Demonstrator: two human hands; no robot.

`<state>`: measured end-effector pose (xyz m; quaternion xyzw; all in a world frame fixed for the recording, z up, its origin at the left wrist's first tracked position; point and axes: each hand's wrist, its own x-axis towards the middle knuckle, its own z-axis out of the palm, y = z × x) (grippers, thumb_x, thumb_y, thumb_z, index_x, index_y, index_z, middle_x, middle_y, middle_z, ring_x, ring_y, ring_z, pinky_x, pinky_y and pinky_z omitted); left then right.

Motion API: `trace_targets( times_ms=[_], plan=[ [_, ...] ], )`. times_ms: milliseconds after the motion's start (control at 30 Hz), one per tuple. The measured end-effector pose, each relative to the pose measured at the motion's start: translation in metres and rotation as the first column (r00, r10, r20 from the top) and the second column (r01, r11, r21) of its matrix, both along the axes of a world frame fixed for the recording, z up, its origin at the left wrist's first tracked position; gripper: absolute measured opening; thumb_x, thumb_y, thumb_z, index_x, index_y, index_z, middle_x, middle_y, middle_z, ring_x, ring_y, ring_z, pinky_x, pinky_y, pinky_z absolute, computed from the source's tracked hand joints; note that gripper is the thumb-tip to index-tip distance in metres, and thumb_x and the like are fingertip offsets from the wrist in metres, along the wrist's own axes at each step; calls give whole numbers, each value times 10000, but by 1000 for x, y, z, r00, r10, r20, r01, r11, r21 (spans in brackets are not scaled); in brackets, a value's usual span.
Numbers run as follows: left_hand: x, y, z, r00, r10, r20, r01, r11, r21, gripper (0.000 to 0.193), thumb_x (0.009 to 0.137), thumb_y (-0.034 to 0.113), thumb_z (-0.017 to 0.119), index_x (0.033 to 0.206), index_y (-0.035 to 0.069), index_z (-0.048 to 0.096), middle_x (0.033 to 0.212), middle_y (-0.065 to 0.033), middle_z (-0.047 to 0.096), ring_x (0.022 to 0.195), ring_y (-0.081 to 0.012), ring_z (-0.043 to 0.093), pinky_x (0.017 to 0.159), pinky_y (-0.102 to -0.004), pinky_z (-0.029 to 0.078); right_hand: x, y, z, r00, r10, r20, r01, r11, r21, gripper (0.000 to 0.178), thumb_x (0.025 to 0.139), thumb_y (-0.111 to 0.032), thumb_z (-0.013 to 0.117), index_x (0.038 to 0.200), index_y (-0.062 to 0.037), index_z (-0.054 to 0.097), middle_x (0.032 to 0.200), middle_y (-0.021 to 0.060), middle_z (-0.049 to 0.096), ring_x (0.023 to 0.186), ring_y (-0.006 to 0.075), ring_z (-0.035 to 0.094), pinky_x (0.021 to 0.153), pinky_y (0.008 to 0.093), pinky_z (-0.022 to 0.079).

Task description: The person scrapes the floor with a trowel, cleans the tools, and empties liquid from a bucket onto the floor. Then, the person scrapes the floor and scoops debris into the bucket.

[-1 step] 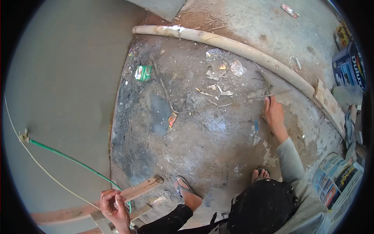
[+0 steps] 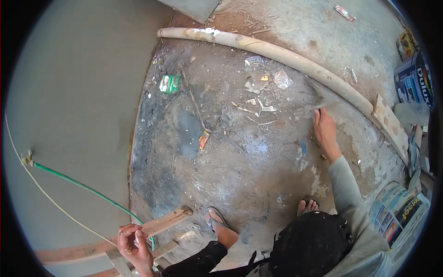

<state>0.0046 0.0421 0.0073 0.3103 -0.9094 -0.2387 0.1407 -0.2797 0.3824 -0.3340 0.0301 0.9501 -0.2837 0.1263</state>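
Observation:
My right hand (image 2: pixel 326 131) reaches out over the dirty floor with its fingers closed on a thin grey-brown cord. The cord (image 2: pixel 196 106) bends across the floor to the far left; close to the hand it is smeared by motion. At the lower left my left hand (image 2: pixel 134 244) is raised with its fingers curled in, and what they hold, if anything, does not show. A pale thin line (image 2: pixel 55 201) runs up to its edge; whether it is gripped I cannot tell. Just behind that hand pass a green hose-like line (image 2: pixel 87 187) and a wooden beam (image 2: pixel 168 221).
A pale curved pole (image 2: pixel 277 56) borders the far side, with a wooden board (image 2: pixel 390 127) at its right end. Paint buckets (image 2: pixel 413 81) stand on the right. Plastic scraps and a green wrapper (image 2: pixel 170 84) litter the floor. Smooth grey surface (image 2: pixel 92 92) fills the left.
The cord near my right hand has shifted and blurred, and its stretch towards the left shows less clearly. My right hand has moved very slightly; the left stays in place.

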Motion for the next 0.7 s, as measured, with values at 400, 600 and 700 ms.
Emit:
trace_targets(
  times_ms=[400,600,700],
  plan=[
    [-19,17,2,999,-41,-11,41,999,7,99,865,98,578,851,2,556,825,-81,526,605,-100,502,548,-203,411,34,-88,-29,977,212,-31,-211,922,-326,390,938,-349,419,1084,13,432,800,300,607,772,501,580,671,528,474],
    [25,12,14,998,64,-1,-64,995,-73,103,905,94,529,881,-6,527,797,-72,518,633,-86,484,583,-209,398,87,4,2,666,-537,518,705,228,-671,313,965,-444,341,907,-141,396,557,-15,380,397,73,369,326,225,309],
    [33,9,25,991,128,28,-127,990,-58,177,894,165,595,930,-8,600,842,-115,617,700,-153,584,610,-257,504,74,15,-13,576,-615,538,757,153,-636,297,962,-449,343,906,-161,391,556,-10,397,395,88,376,325,239,309]
  ],
)
